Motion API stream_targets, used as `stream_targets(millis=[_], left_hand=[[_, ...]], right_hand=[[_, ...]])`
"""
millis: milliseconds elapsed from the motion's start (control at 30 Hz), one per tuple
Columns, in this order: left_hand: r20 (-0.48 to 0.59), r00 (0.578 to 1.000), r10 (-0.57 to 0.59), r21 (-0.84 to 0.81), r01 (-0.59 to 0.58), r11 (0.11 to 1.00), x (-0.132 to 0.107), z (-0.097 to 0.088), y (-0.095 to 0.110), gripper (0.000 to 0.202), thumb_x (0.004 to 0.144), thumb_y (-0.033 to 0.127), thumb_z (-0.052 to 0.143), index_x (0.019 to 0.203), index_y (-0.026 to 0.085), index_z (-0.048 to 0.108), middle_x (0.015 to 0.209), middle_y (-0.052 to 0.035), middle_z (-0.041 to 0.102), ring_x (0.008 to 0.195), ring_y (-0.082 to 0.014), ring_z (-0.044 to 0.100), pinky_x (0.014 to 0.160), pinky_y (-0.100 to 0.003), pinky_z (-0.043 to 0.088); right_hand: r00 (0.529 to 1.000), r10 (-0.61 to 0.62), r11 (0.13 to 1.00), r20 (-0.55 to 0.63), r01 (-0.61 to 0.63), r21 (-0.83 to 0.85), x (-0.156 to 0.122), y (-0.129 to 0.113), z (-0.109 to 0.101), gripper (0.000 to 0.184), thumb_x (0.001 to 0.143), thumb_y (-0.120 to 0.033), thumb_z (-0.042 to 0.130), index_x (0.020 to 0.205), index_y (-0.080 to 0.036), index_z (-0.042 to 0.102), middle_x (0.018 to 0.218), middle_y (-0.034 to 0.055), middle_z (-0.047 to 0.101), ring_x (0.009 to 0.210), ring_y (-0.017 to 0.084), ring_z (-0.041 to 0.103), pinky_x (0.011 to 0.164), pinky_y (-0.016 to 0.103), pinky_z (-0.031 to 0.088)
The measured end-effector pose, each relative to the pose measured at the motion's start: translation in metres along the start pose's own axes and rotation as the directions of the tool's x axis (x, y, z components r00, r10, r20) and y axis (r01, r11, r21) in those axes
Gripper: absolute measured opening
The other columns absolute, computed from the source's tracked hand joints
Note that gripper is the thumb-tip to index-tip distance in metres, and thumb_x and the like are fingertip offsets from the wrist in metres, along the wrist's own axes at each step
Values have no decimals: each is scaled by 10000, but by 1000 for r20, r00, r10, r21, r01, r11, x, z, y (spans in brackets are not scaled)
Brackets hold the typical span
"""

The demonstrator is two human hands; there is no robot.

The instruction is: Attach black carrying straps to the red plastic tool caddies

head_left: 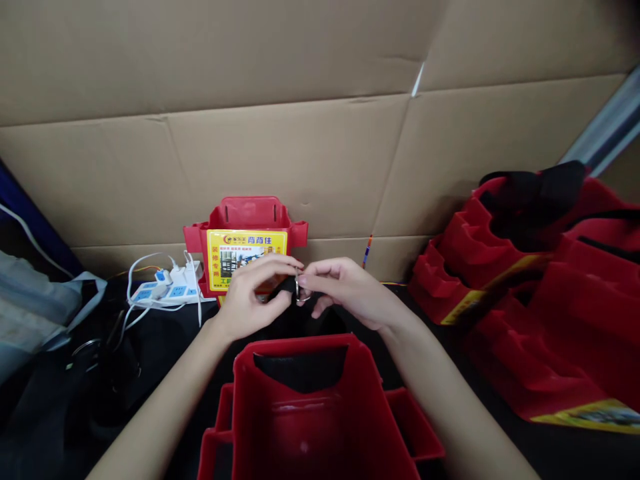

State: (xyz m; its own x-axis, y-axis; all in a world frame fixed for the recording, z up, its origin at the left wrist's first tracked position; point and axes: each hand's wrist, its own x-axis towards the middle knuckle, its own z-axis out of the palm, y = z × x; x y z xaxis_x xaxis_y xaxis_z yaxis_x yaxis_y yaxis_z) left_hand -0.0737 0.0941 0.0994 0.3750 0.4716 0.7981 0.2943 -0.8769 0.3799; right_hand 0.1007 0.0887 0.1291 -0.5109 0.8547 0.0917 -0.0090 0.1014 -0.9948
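The left hand [255,293] and the right hand [350,287] meet near the middle of the view, both gripping a small metal ring [297,288]. The left hand has its fingertips at the top of the ring and its thumb lower down, beside a piece of black strap [286,285] that shows between thumb and fingers. The right hand pinches the ring from the other side, thumb against it, with the other fingers curled. Exactly how the strap runs at the ring is too dark to tell.

The ring is above and beyond the far rim of a red box [300,399], which stands open side up between the 2 forearms. A black band [305,369] shows in the slot of the box's far wall, and small side pockets stick out to the left and right.

Behind the hands a 2nd red box [250,217] stands against a cardboard wall [280,160], with a yellow label [245,263] on its front, partly covered by the left hand. Left of it, a white power strip [176,291] with blue sockets and several white cables [131,283] lies on the black bench [173,327]. A thin pen [367,252] leans beyond the right hand. At the right are more red boxes [595,313], close together, with yellow labels low on them.
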Motion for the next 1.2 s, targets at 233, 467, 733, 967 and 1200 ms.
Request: stream_targets(millis=[233,467,733,967,1200], left_hand=[[229,954,-192,-332,262,906,5,-7,0,407,658,236,689,1002,198,474,969,-70,551,913,-167,538,668,-238,451],[309,933,-185,-262,270,927,8,-10,7,262,673,233,666,797,176,442,945,-49,519,886,-148,495,779,-285,419],[272,909,-316,-351,400,847,8,-7,-2,365,619,277,717,667,175,370,876,-27,530,797,-124,484,725,-267,412],[188,910,-370,-377,415,828,9,0,4,355,605,267,724,665,174,386,769,7,516,730,-108,466,669,-243,379],[194,905,-378,-429,424,797,9,2,8,289,603,215,719,705,169,452,774,6,521,737,-111,478,668,-236,382]], right_hand=[[1000,-24,999,-4,24,-37,-3,-3,8,160,685,-175,583,559,-131,494,546,-42,485,491,55,539,476,196,533],[999,-5,989,-40,-1,-149,-4,-2,5,118,684,-174,569,584,-132,524,531,-39,484,502,68,551,506,224,547],[998,-39,999,-40,39,-11,-3,-4,-1,198,647,-243,661,575,-128,517,535,-36,510,448,42,501,449,184,511],[999,-26,980,-23,30,199,3,4,-2,199,677,-216,657,716,-147,475,646,-47,495,515,34,514,453,159,505],[999,-35,988,29,31,153,2,1,-1,251,689,-192,647,837,-174,446,723,-38,514,555,40,525,474,162,515]])
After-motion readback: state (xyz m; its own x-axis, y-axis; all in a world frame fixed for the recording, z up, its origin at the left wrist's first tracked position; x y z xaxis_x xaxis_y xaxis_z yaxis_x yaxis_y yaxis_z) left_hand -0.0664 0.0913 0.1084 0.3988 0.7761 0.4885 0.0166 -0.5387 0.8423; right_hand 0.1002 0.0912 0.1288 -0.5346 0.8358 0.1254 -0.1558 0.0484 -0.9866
